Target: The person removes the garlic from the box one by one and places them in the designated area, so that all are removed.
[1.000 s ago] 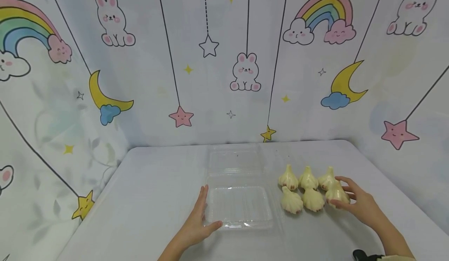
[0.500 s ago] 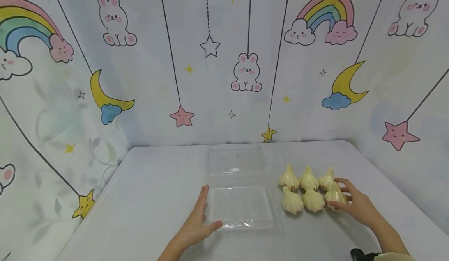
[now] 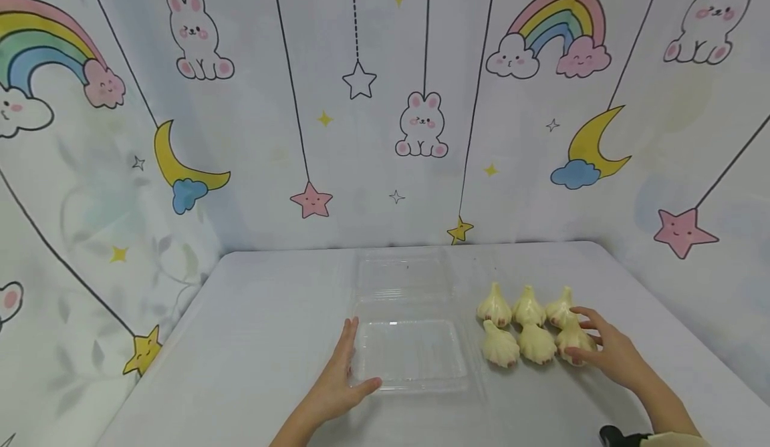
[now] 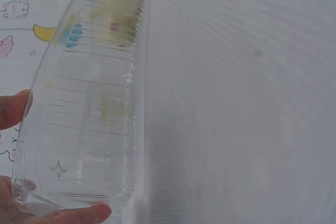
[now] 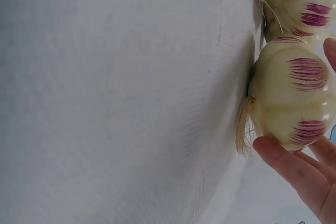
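Observation:
A clear plastic clamshell box (image 3: 415, 385) lies with its lid folded back on the white table. My left hand (image 3: 333, 383) rests at its near left corner, fingers straight along the side and thumb at the front edge; the left wrist view shows the fingertips (image 4: 97, 212) against the box wall. Glossy garlic bulbs stand in two rows to the right of the box. My right hand (image 3: 613, 353) grips the near right garlic bulb (image 3: 571, 341) between thumb and fingers. Up close, that garlic bulb (image 5: 299, 95) has purple streaks and root fibres, and sits at the table surface.
Two more garlic bulbs (image 3: 500, 344) (image 3: 537, 344) stand in the near row, and a far row runs behind, including one bulb (image 3: 494, 305) at its left end. A patterned cloth backdrop (image 3: 361, 139) rises behind the table (image 3: 259, 340).
My right hand and the near right garlic bulb have shifted slightly left and down, closer to the neighbouring bulb. The left hand and the box have stayed put.

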The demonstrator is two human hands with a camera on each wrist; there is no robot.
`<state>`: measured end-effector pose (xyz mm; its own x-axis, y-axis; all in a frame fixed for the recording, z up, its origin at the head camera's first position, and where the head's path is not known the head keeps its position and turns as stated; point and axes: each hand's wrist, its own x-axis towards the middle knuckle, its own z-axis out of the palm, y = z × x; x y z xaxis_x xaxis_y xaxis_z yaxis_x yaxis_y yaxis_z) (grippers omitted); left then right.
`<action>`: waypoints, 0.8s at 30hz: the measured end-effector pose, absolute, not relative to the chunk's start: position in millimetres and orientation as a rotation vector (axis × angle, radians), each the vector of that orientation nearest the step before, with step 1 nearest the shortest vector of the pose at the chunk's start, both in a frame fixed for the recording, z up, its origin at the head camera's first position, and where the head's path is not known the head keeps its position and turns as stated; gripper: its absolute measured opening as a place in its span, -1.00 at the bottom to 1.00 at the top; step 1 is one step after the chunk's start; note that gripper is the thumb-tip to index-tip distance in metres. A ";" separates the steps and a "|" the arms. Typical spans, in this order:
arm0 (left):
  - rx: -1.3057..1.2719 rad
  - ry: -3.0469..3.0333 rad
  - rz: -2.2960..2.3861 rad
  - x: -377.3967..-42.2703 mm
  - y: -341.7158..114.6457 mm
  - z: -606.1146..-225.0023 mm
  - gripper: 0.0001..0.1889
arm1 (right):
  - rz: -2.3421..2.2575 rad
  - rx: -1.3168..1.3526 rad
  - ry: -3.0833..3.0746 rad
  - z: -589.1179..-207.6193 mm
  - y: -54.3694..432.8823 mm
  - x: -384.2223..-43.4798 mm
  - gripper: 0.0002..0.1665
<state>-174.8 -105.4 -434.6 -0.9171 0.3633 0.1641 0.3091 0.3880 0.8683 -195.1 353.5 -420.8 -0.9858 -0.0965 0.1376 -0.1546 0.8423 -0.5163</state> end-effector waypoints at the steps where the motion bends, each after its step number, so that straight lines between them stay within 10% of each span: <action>1: 0.627 2.578 1.589 -175.2 -105.7 -434.4 0.03 | 0.825 0.203 -2.915 -420.6 353.6 -195.7 -0.06; 24: 0.564 2.613 1.496 -179.4 -119.6 -426.1 -0.09 | 0.730 0.180 -2.904 -408.1 354.1 -192.7 -0.10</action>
